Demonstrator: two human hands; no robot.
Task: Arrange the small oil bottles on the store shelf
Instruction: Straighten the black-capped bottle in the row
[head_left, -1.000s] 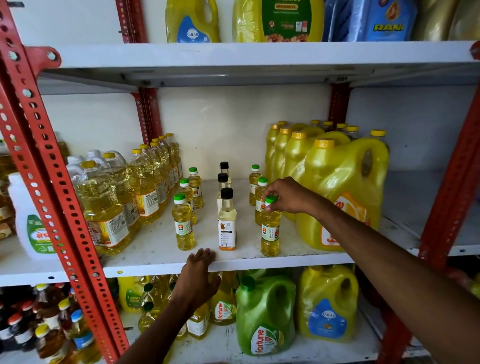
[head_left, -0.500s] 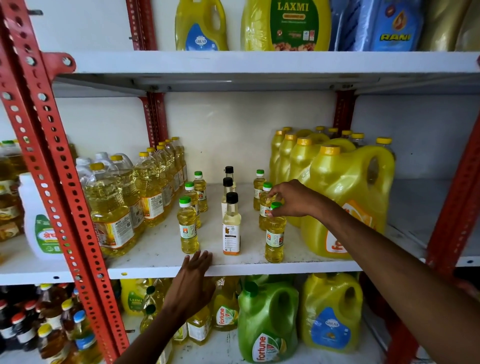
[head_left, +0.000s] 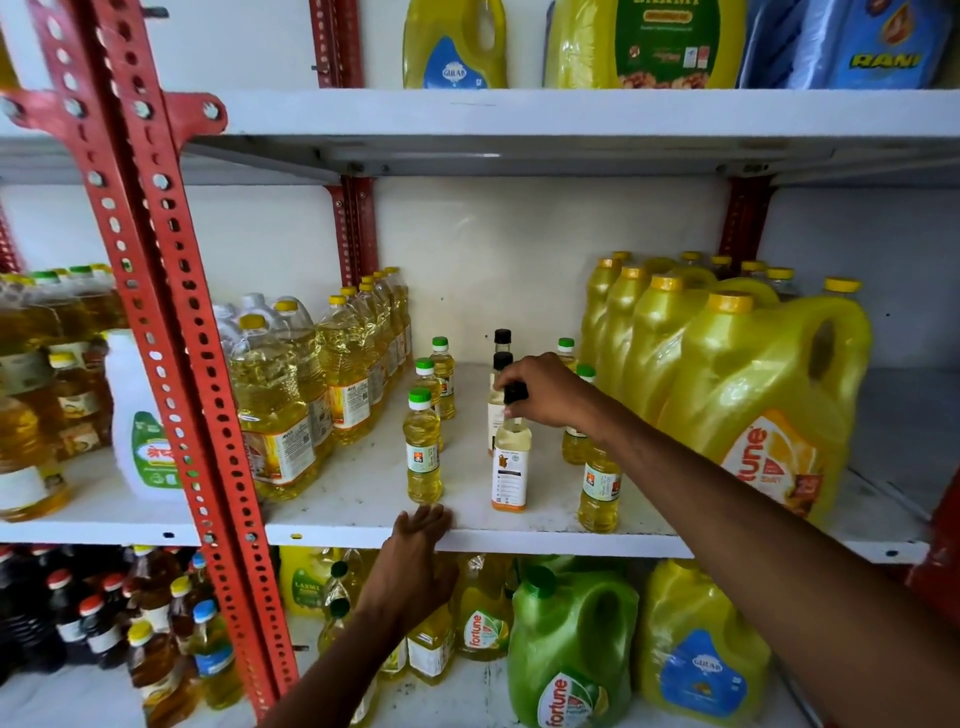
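Small oil bottles stand in three short rows on the white middle shelf (head_left: 363, 499). The left row has green caps, with its front bottle (head_left: 423, 452) near the shelf edge. In the middle row stand black-capped bottles; my right hand (head_left: 545, 389) grips the cap and neck of the front black-capped bottle (head_left: 511, 467), which stands upright on the shelf. My forearm crosses the right row of green-capped bottles, hiding the top of its front bottle (head_left: 600, 488). My left hand (head_left: 418, 551) rests flat on the shelf's front lip, fingers spread, holding nothing.
Large clear oil bottles (head_left: 280, 405) crowd the left of the shelf; big yellow jugs (head_left: 753, 395) fill the right. A red perforated upright (head_left: 171, 322) stands at the left front. More jugs and bottles sit on the shelves above and below.
My right hand has left the front green-capped bottle of the right row and moved left onto the cap of the front black-capped bottle. My left hand stays on the shelf edge.
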